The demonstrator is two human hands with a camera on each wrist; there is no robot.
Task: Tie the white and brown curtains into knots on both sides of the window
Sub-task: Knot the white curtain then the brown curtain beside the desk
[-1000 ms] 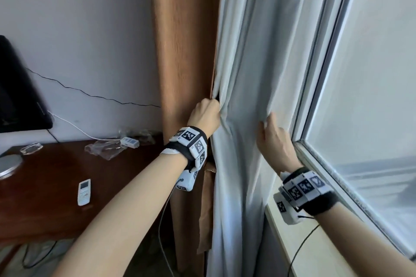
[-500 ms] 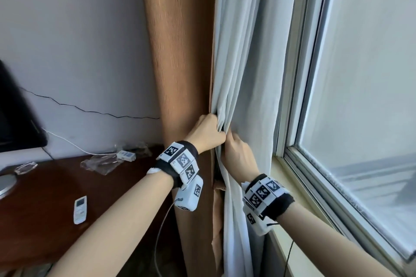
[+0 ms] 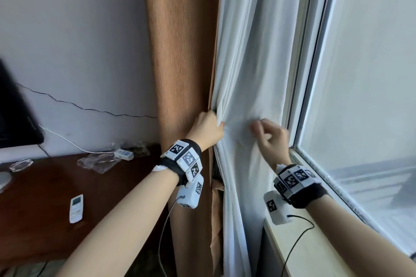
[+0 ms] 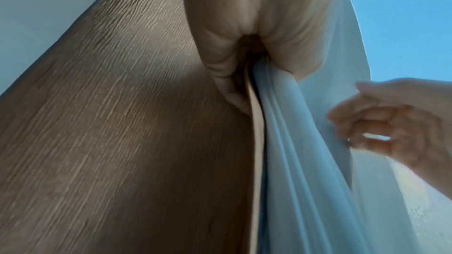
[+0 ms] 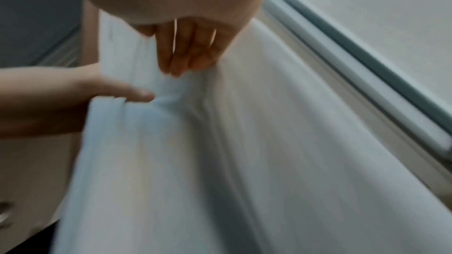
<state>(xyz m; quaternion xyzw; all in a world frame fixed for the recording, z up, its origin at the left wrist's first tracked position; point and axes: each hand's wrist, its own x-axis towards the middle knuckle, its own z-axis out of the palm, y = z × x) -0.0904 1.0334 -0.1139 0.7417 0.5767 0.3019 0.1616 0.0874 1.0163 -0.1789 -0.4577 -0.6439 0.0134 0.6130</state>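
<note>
The brown curtain (image 3: 180,51) hangs straight against the wall, and the white curtain (image 3: 249,63) hangs just right of it, beside the window. My left hand (image 3: 217,117) grips a bunch of gathered white folds at the white curtain's left edge; the left wrist view shows the folds (image 4: 281,123) running out of my fist (image 4: 247,76). My right hand (image 3: 261,128) is blurred, a hand's width to the right, with loosely curled fingers. Its fingertips (image 5: 176,69) touch the flat white cloth and nothing is pinched. Neither curtain shows a knot.
A dark wooden desk (image 3: 40,191) stands at the left with a white remote (image 3: 77,208), a crumpled plastic bag (image 3: 99,162) and a small white adapter (image 3: 123,154). A dark screen (image 3: 13,108) is at the far left. The window sill (image 3: 304,247) and window frame (image 3: 301,74) lie close on the right.
My right hand drew cloth over to my left hand, let go, and has now swung back right across the white curtain. The left hand keeps its grip on the folds.
</note>
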